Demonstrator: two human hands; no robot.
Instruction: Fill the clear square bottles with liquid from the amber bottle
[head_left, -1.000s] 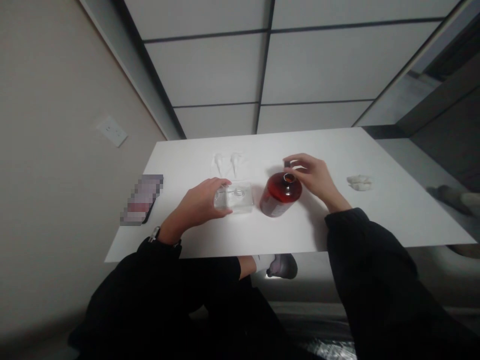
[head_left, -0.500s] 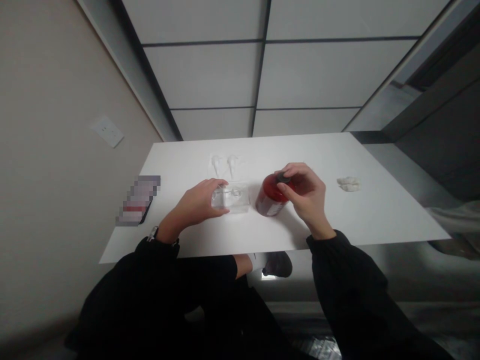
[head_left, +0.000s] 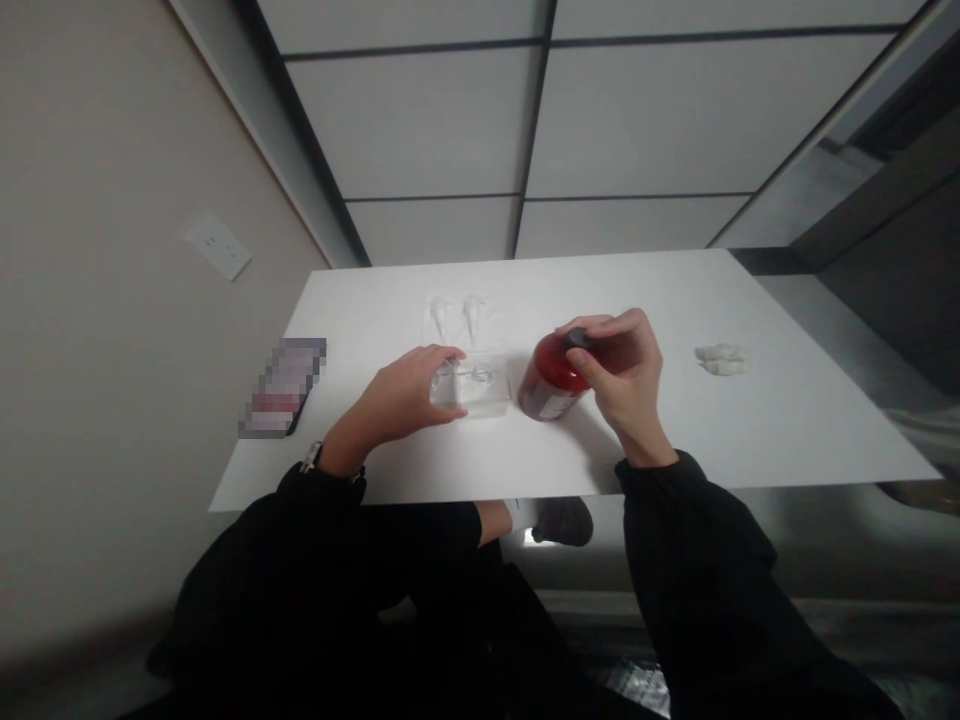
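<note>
A red bottle [head_left: 549, 380] stands near the middle of the white table [head_left: 787, 420]. My right hand [head_left: 622, 375] pinches the dark cap [head_left: 576, 339] on the bottle's neck, fingers curled round it. To the left of the bottle lies a clear square container [head_left: 480, 385]. My left hand [head_left: 401, 400] rests against the container's left side, fingers closed on it. A watch sits on my left wrist.
A blurred-out flat object [head_left: 283, 388] lies near the table's left edge. Two small clear pieces [head_left: 456, 311] lie behind the container. A crumpled white wad [head_left: 720, 358] sits to the right. A wall socket [head_left: 218, 246] is on the left wall.
One second ago the bottle's neck was bare and my right hand was above it. The dark cap now sits on the neck under my right fingers. My left hand stayed on the container.
</note>
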